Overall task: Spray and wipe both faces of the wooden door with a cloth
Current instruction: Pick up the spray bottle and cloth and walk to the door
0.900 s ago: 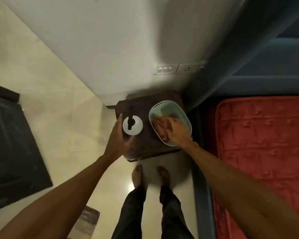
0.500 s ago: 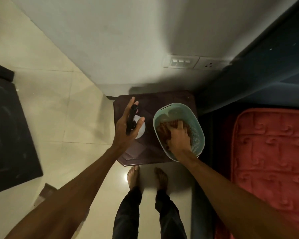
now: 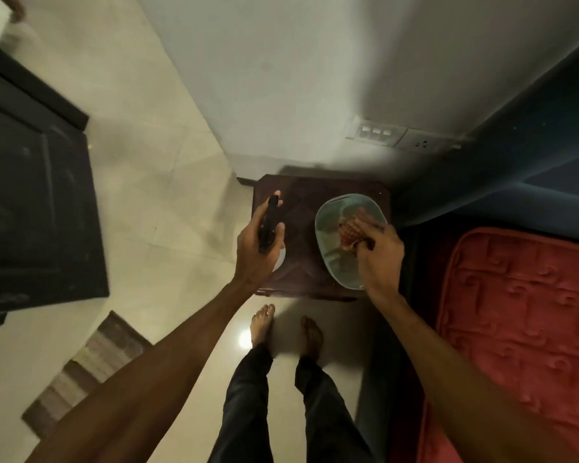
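Over the small wooden table point(image 3: 301, 208) at twelve o'clock, we are collecting our tools (nothing sprayed yet, we judge). Our left hand point(image 3: 253, 255) wraps the spray bottle point(image 3: 268, 222) at its black trigger head; our right hand point(image 3: 381, 255) pinches the reddish cloth point(image 3: 350, 230) in the teal basket point(image 3: 330, 262). Next we should lift both and turn to the dark panelled door point(image 3: 37, 212) at nine o'clock.

Black-topped white spray bottle point(image 3: 268, 225) held, reddish cloth point(image 3: 350, 231) bunched in teal basket point(image 3: 334, 262)

Mint basket point(image 3: 325, 259), red-brown grid-pattern cloth point(image 3: 350, 228), blk sprayer point(image 3: 269, 222) (white base).
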Demonstrator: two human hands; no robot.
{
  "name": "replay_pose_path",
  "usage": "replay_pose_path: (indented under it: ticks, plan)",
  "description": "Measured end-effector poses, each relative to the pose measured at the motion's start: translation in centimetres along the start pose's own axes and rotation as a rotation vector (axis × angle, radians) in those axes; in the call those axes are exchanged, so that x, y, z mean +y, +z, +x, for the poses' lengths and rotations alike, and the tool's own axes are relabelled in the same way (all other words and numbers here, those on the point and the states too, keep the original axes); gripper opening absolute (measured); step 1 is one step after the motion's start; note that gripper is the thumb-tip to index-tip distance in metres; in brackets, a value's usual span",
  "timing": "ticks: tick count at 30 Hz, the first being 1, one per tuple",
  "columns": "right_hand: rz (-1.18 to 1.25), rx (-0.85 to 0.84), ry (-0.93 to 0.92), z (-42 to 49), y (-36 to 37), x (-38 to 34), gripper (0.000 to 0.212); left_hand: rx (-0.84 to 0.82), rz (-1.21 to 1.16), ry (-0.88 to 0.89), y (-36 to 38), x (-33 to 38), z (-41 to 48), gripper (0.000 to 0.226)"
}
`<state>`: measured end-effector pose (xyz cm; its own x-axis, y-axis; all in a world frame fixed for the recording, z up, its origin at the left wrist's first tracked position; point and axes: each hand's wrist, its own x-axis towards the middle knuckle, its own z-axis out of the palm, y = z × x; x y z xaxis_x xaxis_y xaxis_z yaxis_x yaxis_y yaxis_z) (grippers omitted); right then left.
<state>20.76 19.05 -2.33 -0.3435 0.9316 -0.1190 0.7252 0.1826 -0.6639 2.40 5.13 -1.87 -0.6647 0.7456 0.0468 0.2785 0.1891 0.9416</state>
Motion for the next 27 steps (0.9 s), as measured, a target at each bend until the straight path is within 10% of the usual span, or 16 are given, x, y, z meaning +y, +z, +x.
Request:
replay_pose_path:
  ticks: [12,27]
  plan:
    - [0.381,-0.089,-0.093,-8.1,-1.9,-12.2,0.055,0.361,-0.036,-0.272,-8.3,7.2,-12.5,0.026]
    - [0.500,-0.751,-0.412,-17.6,17.0,-36.6,0.064,0.929,-0.018,-0.457,-33.0,2.4,-20.0,0.021]
